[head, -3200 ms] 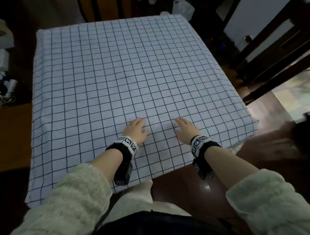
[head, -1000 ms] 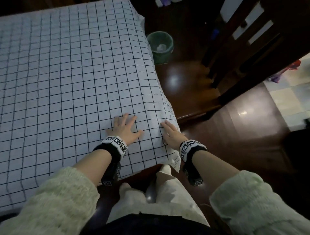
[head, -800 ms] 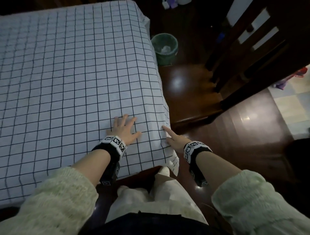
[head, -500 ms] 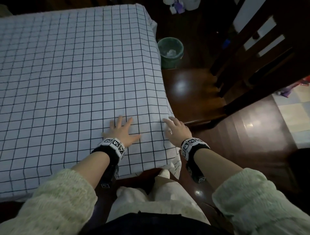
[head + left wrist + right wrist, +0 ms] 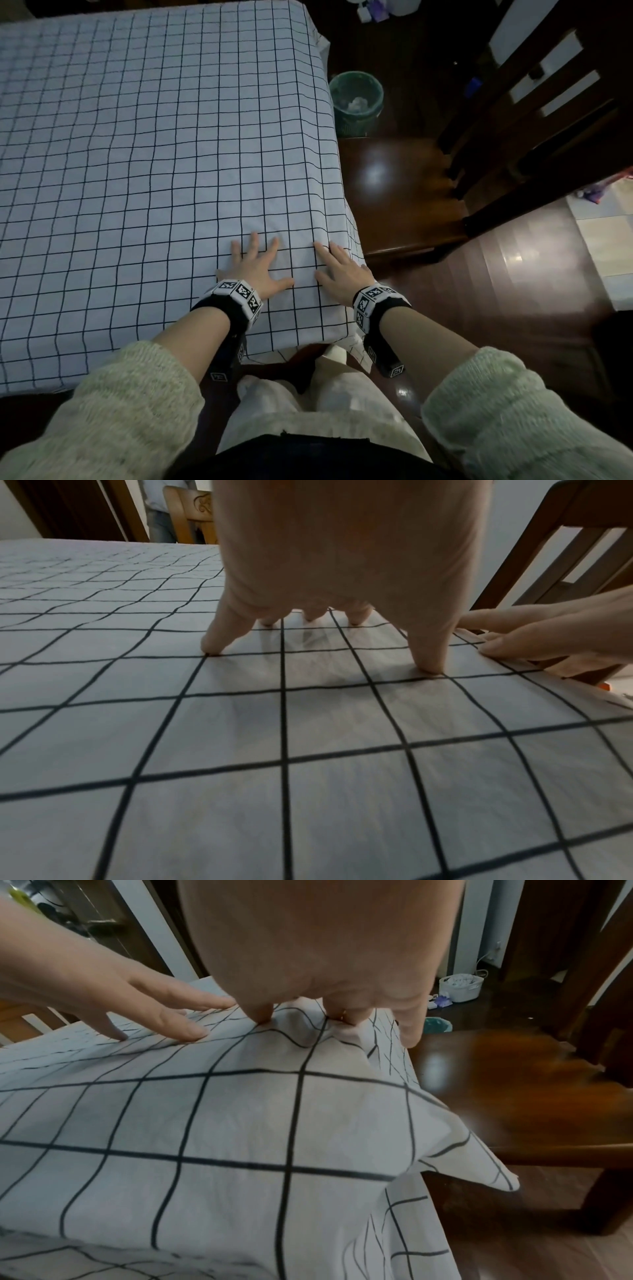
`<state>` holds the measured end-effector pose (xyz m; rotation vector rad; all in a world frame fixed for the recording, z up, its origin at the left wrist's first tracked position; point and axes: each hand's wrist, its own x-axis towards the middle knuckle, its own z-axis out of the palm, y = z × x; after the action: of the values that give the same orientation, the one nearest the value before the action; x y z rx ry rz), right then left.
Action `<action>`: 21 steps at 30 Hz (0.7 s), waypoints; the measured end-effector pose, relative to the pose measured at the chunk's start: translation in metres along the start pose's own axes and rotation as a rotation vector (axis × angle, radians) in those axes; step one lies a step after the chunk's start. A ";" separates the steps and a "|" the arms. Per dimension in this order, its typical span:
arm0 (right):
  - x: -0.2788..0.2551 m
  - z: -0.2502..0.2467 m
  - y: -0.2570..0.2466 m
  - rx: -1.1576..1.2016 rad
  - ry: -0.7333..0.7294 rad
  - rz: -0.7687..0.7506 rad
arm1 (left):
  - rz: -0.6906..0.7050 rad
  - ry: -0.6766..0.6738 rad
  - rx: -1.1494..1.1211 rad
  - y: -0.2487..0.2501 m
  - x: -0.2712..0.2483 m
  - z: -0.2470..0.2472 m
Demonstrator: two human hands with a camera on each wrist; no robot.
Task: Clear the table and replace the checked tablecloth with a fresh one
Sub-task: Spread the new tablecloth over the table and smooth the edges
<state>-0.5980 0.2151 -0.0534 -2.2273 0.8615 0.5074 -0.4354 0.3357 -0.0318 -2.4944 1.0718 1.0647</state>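
The white tablecloth with a black grid (image 5: 144, 144) covers the whole table top. My left hand (image 5: 260, 262) lies flat on it near the near right corner, fingers spread. In the left wrist view the left hand's fingertips (image 5: 212, 647) press on the cloth (image 5: 308, 750). My right hand (image 5: 335, 267) lies flat beside it, right at the cloth's right edge. In the right wrist view the right hand's fingers (image 5: 409, 1034) rest on the cloth (image 5: 222, 1123), with a small pucker of fabric (image 5: 329, 1034) between them. Neither hand holds anything. The cloth's corner (image 5: 493, 1177) hangs free.
A dark wooden chair (image 5: 404, 192) stands close against the table's right side, its seat just past my right hand. A green waste bin (image 5: 356, 99) sits on the floor behind it. A white basket (image 5: 460, 987) stands further back. My legs (image 5: 308, 411) are at the near edge.
Both hands have slid right along the near edge to the right corner. In the last second the right hand came off the cloth's side edge back flat onto the top; the left stayed.
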 end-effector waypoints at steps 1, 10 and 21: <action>0.000 0.000 0.002 -0.004 0.002 0.005 | 0.002 -0.001 -0.003 0.002 0.000 0.000; -0.006 0.005 0.010 -0.024 0.064 0.040 | 0.014 -0.003 -0.013 0.002 0.000 0.002; 0.011 -0.003 -0.019 -0.125 0.201 -0.145 | 0.029 0.041 -0.001 0.000 0.004 0.004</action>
<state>-0.5768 0.2186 -0.0489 -2.4658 0.7787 0.2792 -0.4359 0.3353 -0.0369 -2.5199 1.1220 1.0264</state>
